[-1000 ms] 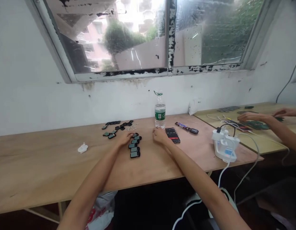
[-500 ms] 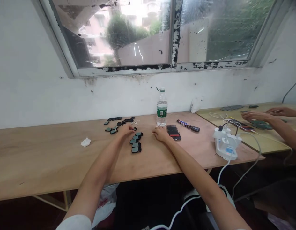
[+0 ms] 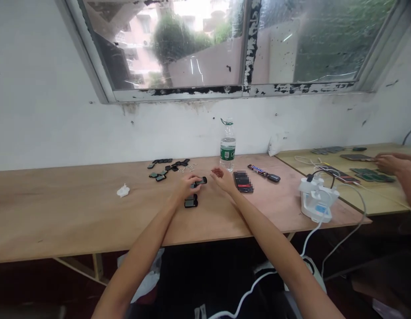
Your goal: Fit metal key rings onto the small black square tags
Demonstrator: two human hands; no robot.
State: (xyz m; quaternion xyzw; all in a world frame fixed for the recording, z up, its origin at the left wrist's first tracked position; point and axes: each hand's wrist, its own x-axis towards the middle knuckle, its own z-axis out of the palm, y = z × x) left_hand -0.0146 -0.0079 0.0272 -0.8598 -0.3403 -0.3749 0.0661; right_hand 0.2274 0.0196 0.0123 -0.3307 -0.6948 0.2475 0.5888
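A long plywood table (image 3: pixel 75 217) is running left to right under a grimy window (image 3: pixel 225 44), carrying everything at arm's reach; at its right end a white charging unit (image 3: pixel 316 201) is sitting with cables trailing off the edge, probably parked there to stay near a socket; a co-worker's hand (image 3: pixel 389 163) is resting on a second table to the far right, among flat dark parts; a water bottle (image 3: pixel 227 148) is standing upright near the wall, with a phone (image 3: pixel 243 182) lying face up just right of the person's hands and a snack bar (image 3: pixel 257 169) beyond it; a crumpled tissue (image 3: pixel 123 191) is lying to the left. The left hand (image 3: pixel 185 186) is curling its fingers around a small dark module (image 3: pixel 201 180), pinching it so that its right end is sticking out toward the other hand; the right hand (image 3: pixel 222 178) is hovering just beside it, fingers loosely spread and holding nothing; another module (image 3: pixel 191 203) is lying flat just near of the left hand; a loose scatter of modules (image 3: pixel 165 168) is lying farther back, seemingly kept apart as a separate lot.
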